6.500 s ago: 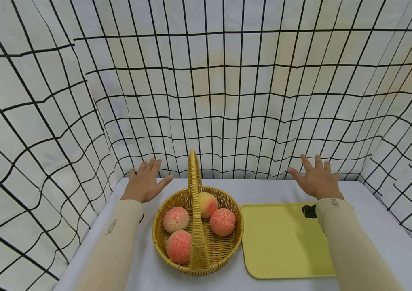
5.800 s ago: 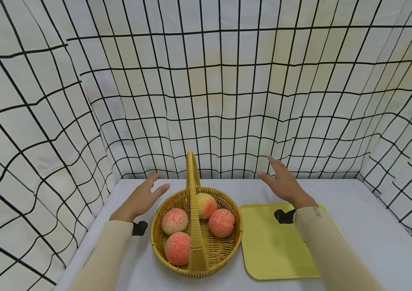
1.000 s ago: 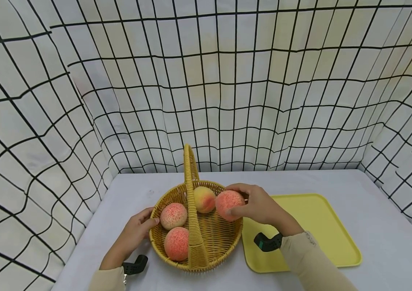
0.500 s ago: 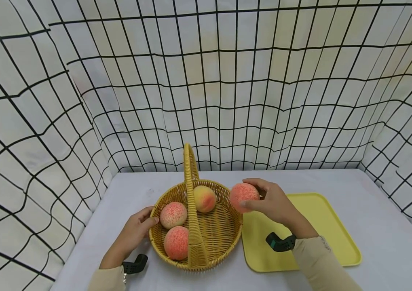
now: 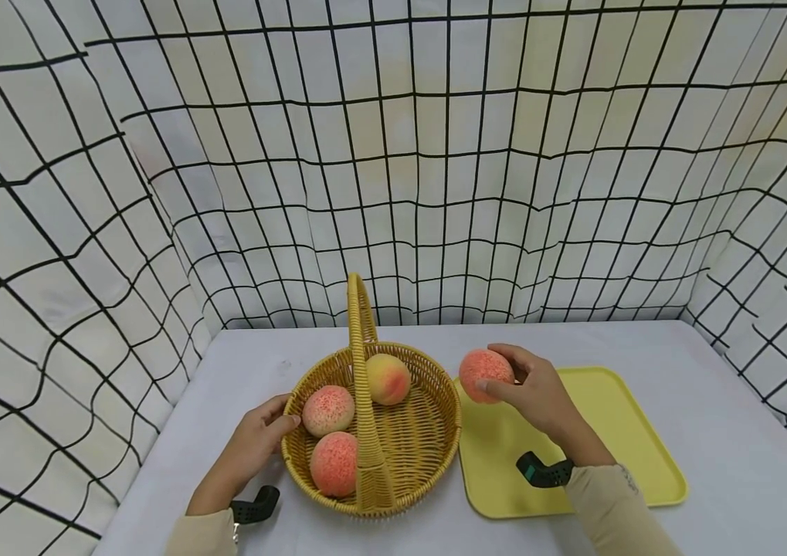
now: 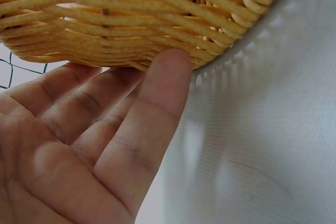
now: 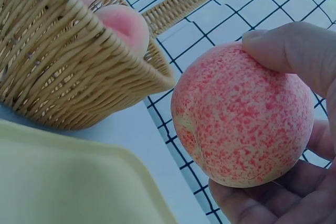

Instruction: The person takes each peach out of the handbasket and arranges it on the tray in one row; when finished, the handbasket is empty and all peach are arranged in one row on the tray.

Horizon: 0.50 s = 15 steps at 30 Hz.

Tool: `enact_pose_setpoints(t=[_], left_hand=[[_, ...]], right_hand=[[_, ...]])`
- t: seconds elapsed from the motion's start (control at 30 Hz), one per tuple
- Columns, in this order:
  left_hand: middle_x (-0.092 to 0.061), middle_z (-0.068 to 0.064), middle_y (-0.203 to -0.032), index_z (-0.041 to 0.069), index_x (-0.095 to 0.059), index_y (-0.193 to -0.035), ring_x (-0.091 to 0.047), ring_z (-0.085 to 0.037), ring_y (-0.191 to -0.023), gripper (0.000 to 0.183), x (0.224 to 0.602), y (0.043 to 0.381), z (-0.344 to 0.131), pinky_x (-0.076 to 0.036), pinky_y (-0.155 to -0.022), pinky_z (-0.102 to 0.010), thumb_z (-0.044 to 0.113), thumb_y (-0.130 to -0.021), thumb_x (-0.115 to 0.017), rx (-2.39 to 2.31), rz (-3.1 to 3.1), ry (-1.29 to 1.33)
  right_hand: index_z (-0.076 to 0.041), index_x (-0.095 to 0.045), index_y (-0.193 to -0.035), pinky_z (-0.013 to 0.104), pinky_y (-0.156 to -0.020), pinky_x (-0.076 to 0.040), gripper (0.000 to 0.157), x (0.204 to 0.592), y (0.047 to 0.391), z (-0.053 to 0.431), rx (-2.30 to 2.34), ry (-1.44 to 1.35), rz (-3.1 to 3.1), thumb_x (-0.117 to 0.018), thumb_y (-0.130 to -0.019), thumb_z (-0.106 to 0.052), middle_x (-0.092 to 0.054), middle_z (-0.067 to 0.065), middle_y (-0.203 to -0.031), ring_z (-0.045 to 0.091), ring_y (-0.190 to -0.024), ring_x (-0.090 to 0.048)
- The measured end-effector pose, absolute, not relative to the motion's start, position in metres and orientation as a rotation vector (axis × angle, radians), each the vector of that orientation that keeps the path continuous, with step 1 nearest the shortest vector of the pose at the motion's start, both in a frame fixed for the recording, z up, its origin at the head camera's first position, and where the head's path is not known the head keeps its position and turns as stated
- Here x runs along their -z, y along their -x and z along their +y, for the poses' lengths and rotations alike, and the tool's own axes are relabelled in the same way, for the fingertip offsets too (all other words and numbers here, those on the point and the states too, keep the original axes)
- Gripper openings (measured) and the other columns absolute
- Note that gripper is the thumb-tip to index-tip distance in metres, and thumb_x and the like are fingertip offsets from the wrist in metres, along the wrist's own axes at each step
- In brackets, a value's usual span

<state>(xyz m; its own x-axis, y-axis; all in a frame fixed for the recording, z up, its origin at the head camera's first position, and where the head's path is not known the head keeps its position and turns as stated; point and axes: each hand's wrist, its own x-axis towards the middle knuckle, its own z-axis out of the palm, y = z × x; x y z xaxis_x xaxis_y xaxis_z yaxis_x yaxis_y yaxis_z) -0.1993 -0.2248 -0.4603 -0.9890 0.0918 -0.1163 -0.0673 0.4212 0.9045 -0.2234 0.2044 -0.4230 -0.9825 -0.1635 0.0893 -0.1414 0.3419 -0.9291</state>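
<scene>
White tabletop (image 5: 254,351) supports a wicker basket (image 5: 419,442) that the left hand (image 5: 254,439) touches, fingers relaxed, perhaps steadying it, while right of it the right hand (image 5: 537,395) grasps a speckled peach (image 5: 482,372).

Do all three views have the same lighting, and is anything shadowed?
No. Head view: bright, fairly even, no strong glare; left wrist: dimmer, soft shadows on the table beside the basket; right wrist: bluish tint, held peach sharp, soft dark patch on the tray.
</scene>
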Motion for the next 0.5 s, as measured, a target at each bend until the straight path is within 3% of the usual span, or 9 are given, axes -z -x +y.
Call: enact_pose_setpoints(t=[0.5], left_hand=[[-0.055, -0.024, -0.149, 0.000, -0.049, -0.151, -0.067, -0.027, -0.117, 0.052, 0.462, 0.200, -0.225, -0.059, -0.080, -0.030, 0.022, -0.105, -0.055, -1.611, 2.528, 0.000]], right_hand=[[-0.005, -0.056, -0.148, 0.022, -0.084, -0.054, 0.063, 0.453, 0.224, 0.202, 1.788, 0.161, 2.556, -0.080, -0.091, -0.019, -0.065, 0.015, -0.136, 0.027, -0.117, -0.063]])
